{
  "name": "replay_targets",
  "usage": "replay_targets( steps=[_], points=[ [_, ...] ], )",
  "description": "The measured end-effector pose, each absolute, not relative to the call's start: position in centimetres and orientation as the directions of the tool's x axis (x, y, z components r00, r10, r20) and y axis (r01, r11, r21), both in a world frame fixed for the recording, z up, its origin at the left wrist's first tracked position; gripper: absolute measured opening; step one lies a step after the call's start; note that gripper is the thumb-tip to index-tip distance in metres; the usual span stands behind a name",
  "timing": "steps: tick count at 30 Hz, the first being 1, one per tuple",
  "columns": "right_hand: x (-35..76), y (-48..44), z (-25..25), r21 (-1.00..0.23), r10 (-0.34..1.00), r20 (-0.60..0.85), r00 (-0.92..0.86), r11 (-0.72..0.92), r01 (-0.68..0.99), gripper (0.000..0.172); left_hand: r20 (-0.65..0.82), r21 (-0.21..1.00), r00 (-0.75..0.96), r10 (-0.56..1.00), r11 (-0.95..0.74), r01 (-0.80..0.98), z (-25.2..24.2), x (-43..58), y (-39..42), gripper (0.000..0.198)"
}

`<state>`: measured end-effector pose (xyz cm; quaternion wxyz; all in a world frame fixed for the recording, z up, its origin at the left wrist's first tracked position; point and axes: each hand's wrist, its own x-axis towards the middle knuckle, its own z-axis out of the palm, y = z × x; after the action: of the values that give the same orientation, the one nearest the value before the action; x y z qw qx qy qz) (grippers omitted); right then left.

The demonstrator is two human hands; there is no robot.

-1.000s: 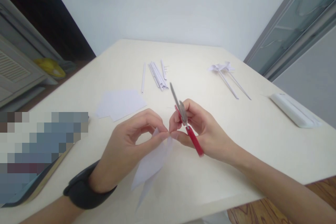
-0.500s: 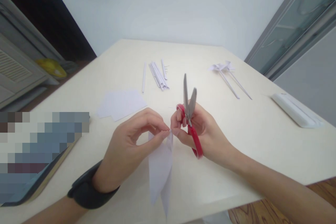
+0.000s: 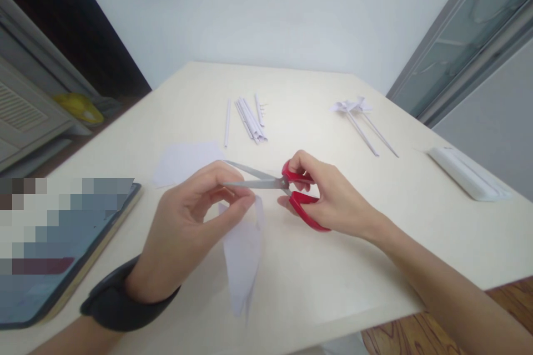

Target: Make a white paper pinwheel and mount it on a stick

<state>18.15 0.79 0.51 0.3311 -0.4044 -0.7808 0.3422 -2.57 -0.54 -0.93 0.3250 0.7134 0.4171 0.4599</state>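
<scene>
My left hand (image 3: 195, 222), with a black band at the wrist, pinches the top of a folded sheet of white paper (image 3: 244, 260) between thumb and fingertips. The paper hangs down from the pinch toward the table's front. My right hand (image 3: 333, 194) grips red-handled scissors (image 3: 306, 213), thumb and fingers in the loops. Their blades are apart and point left, level with my left fingertips and just above the paper. Whether a blade touches the fingers or paper I cannot tell.
White paper sheets (image 3: 183, 161) lie behind my left hand. Several rolled paper sticks (image 3: 250, 119) lie farther back. Two paper pinwheels (image 3: 353, 111) rest at the back right, a white plastic packet (image 3: 466, 175) at the right edge. A tablet (image 3: 83, 266) stands at the left.
The scissors have swung from pointing up to pointing left, and my right fingers have left the paper for the handles. My left hand has shifted slightly left with the paper.
</scene>
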Motion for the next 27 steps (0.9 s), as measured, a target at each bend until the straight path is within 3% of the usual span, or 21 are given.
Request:
replay_targets(
  steps=[7,27],
  points=[
    [18.2,0.7,0.1,-0.579,0.813,0.352,-0.464,0.578,0.575,0.026,0.379,0.853,0.251,0.891,-0.441,0.279,-0.3,-2.7,-0.8,0.016],
    [17.8,0.4,-0.7,-0.376,0.794,0.392,-0.465,0.600,0.707,0.018,0.371,0.873,0.242,0.897,-0.425,0.237,-0.9,-2.3,-0.9,0.016]
  ],
)
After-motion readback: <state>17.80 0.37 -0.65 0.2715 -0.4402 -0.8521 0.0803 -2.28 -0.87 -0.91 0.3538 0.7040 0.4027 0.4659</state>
